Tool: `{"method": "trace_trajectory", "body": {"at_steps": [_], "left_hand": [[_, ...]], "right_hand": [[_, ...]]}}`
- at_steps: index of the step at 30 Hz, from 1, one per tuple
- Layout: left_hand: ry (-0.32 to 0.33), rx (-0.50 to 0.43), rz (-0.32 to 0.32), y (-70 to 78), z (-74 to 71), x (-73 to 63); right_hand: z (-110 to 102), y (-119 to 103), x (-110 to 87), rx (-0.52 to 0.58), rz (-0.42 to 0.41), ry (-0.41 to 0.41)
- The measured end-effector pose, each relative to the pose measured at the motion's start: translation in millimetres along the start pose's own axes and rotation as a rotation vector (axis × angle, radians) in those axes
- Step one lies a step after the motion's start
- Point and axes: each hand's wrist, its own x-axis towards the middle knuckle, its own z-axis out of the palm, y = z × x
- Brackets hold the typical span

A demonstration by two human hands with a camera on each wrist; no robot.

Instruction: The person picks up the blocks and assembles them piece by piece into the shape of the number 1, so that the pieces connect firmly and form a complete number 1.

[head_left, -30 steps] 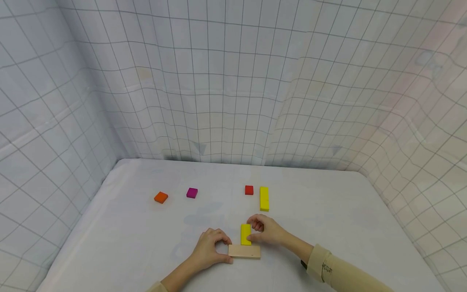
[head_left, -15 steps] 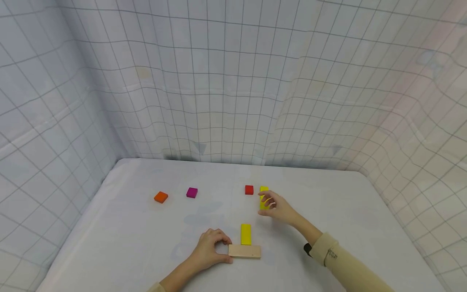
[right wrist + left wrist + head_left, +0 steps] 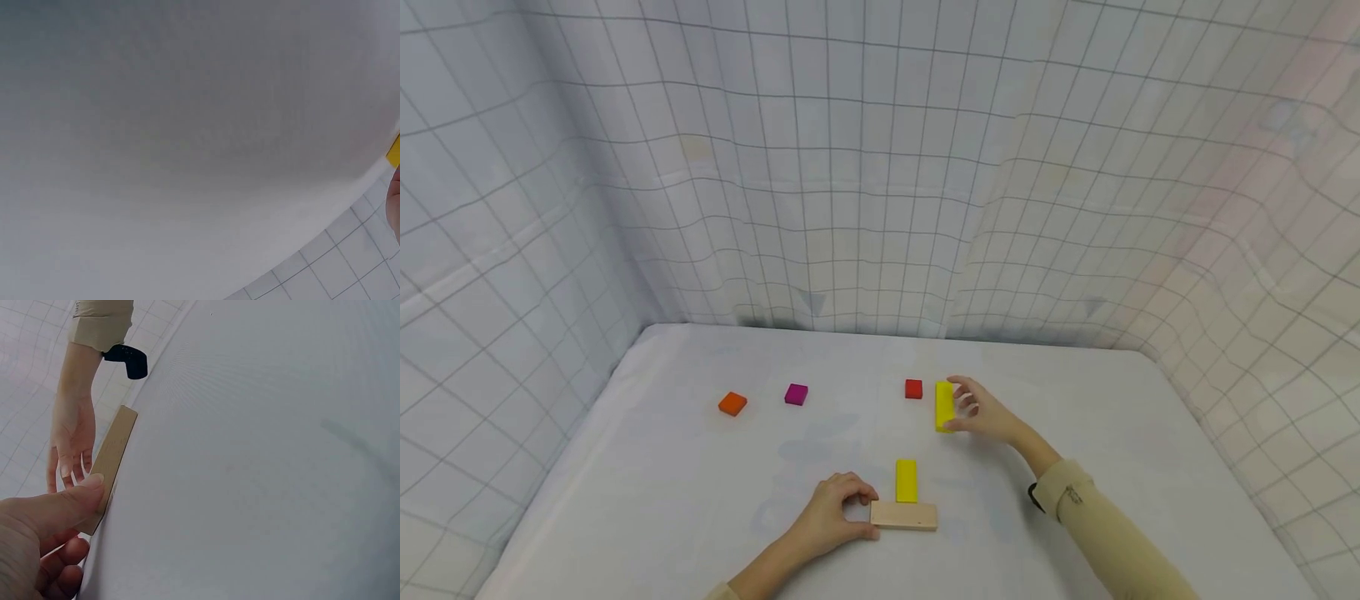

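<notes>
In the head view my left hand holds the left end of a plain wooden block, thumb on the near side and fingertips at the far side. The left wrist view shows the thumb pressed on that wooden block. A yellow block lies end-on against its far long side, making a T shape. Farther back, my right hand spans a second yellow block lengthwise, thumb at the near end and index finger at the far end. A corner of this yellow block shows beside the thumb in the right wrist view.
A red block sits just left of the farther yellow block. Toward the left lie a purple block and an orange block. Grid-patterned curtains hang round the back and sides of the white-covered table.
My right hand has let go of the nearer yellow block and moved away to the farther one, its fingers now at that block's ends. My left hand stays on the wooden block.
</notes>
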Motion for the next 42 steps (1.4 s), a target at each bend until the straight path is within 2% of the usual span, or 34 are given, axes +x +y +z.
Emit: {"method": "trace_trajectory", "body": {"at_steps": [7,25,31,42], "left_hand": [[0.007,-0.011,0.021,0.8,0.8,1.8],[0.011,-0.003,0.004,-1.5,0.8,-0.3],[0.009,-0.005,0.004,-0.7,-0.1,-0.3],[0.0,-0.009,-0.01,0.4,-0.5,-0.3]], "right_hand": [[-5.2,8.9,6.3,-0.011,0.058,-0.011],[-10.1,16.0,12.4,0.014,0.101,-0.136],[-10.1,14.5,13.4,0.01,0.132,-0.147],[-10.0,13.8,14.0,0.005,0.138,-0.156]]}}
